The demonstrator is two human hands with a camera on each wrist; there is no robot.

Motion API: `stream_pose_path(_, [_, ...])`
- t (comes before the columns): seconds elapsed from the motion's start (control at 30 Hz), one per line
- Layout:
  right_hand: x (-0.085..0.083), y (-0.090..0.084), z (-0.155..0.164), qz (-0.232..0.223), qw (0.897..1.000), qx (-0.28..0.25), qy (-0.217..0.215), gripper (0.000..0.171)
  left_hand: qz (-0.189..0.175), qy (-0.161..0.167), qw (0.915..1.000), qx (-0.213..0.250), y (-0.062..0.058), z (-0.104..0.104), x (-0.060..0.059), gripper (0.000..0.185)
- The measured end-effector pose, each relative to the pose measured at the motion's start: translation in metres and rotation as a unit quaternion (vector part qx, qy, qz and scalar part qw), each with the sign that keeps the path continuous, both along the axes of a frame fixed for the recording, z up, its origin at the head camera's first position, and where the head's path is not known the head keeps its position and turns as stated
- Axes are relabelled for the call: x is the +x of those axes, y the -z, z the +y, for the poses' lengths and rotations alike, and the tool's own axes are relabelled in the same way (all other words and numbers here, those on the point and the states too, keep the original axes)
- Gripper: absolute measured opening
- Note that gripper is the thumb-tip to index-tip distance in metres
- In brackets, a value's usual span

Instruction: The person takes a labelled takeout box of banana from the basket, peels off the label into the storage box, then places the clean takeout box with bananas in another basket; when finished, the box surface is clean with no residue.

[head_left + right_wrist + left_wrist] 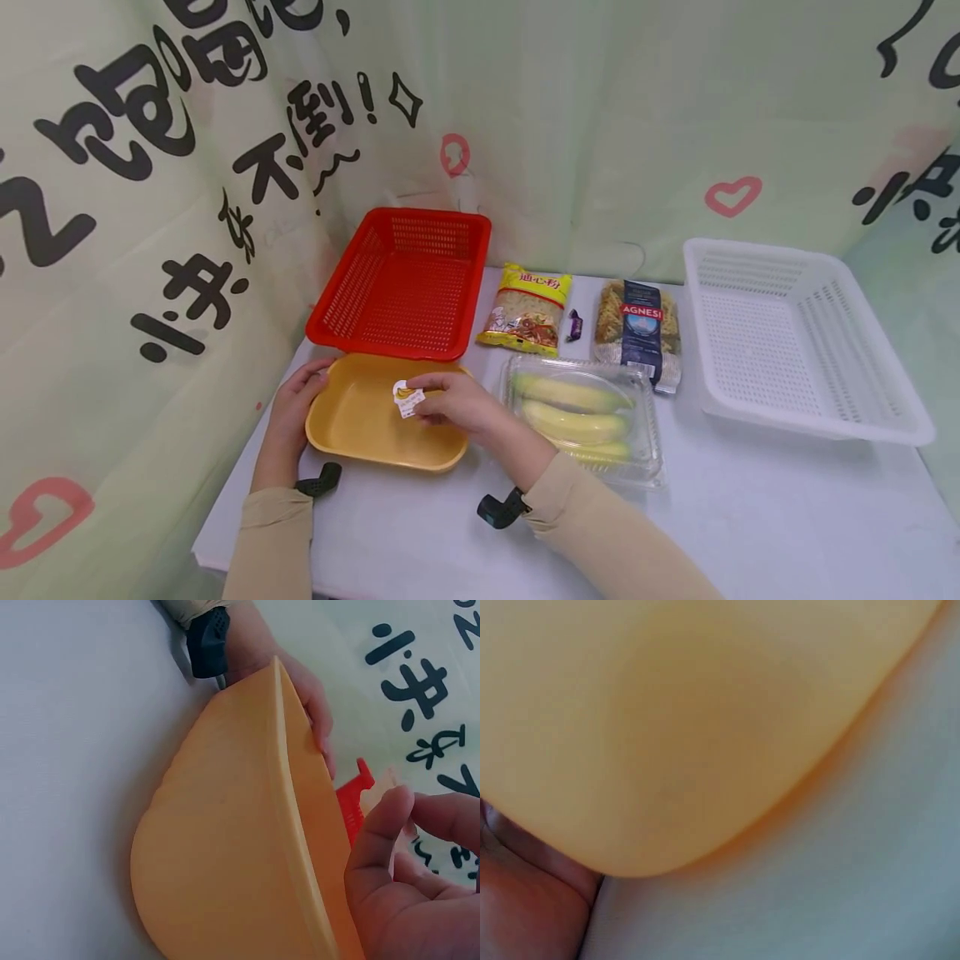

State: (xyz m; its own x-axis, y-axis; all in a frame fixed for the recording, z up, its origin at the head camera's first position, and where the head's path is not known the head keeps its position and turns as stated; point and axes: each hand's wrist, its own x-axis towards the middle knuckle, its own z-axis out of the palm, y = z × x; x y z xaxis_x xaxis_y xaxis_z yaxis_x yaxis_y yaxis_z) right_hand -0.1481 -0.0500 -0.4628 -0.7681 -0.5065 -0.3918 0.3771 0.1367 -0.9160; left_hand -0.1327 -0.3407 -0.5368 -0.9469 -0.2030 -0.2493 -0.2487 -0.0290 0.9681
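My right hand (461,402) pinches a small white card (406,402) with a banana picture between thumb and fingertips, over a yellow plastic basin (348,412). In the right wrist view that card (379,791) looks pale and blurred past the thumb. Gripping the basin's left rim is my left hand (288,417), its fingers at the upper left corner. The left wrist view is mostly filled by the blurred basin (697,735), with part of the left hand (529,900) below its edge. To the right sits a clear lidded box (648,442) with several bananas (573,421) inside.
Behind the basin stands a red basket (408,296). A yellow pasta bag (527,310), a small purple wrapped sweet (574,326) and an Agnesi pasta bag (640,332) lie along the back. A white basket (765,346) stands at right, and a curtain (585,150) hangs behind the table.
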Motion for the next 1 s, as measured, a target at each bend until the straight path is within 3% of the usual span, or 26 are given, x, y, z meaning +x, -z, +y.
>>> stream_pose_path(0.23, [-0.002, 0.002, -0.017, -0.001, 0.999, 0.042, 0.01, 0.035, -0.007, 0.014, 0.9998, -0.012, -0.021, 0.008, 0.009, 0.044])
stream_pose_path(0.53, [-0.009, 0.02, -0.041, 0.011, 0.995, 0.081, 0.052, 0.036, -0.004, 0.003, 0.9999, -0.014, -0.001, -0.001, 0.002, 0.042])
stream_pose_path(0.7, [-0.009, 0.032, -0.05, 0.033, 0.99, 0.129, 0.049, 0.038, 0.0, 0.002, 0.9998, -0.021, 0.0, 0.0, 0.003, 0.043])
stream_pose_path(1.0, [-0.009, 0.041, -0.057, 0.06, 0.986, 0.143, 0.061, 0.039, -0.002, 0.004, 0.9994, -0.035, -0.001, 0.001, 0.001, 0.043])
